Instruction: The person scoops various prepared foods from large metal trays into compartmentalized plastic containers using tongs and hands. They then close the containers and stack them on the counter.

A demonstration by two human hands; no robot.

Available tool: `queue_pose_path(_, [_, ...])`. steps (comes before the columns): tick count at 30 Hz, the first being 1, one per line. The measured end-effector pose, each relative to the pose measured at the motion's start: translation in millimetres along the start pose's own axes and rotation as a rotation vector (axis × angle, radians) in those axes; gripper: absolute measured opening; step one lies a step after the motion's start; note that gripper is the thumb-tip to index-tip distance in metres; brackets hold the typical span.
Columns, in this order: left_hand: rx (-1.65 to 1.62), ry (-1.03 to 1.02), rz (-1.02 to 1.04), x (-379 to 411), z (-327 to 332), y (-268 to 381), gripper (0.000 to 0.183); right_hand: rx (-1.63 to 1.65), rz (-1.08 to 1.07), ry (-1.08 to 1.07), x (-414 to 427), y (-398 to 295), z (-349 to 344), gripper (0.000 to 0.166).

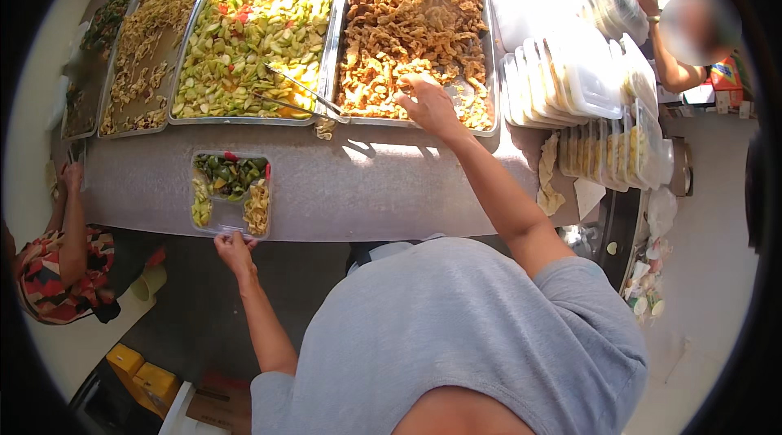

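My left hand (235,252) grips the near edge of a clear plastic compartment container (229,228) at the counter's front edge. Dark green vegetables with red bits (229,175) fill its far compartment, pale green slices its left side and noodle-like pieces its right; the near middle part is bare. My right hand (431,106) is over the near part of a metal tray of brown fried strips (415,13), fingers spread; whether its fingertips touch the food is unclear. Metal tongs (299,93) lie across the rims between this tray and a tray of sliced green vegetables (263,38).
Left stand a tray of noodle-like food (146,44) and a tray of dark greens (98,56). Stacked filled containers (568,80) stand at the right, beside crumpled paper (550,175). One person in a patterned top (67,264) is at far left, another person's arm (663,62) at upper right.
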State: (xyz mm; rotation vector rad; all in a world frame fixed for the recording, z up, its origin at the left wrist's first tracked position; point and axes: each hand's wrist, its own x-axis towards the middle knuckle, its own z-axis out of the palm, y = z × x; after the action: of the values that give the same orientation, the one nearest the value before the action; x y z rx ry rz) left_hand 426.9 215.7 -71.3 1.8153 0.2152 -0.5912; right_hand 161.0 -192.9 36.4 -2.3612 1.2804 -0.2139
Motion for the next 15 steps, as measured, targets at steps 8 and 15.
queue_pose_path(8, [0.168,-0.397,0.047,-118,59,-20,0.02,-0.133,-0.049,-0.194,51,73,-11,0.096])
queue_pose_path(15, [0.466,-0.759,0.286,-130,137,10,0.022,-0.17,-0.063,-0.042,48,69,6,0.064])
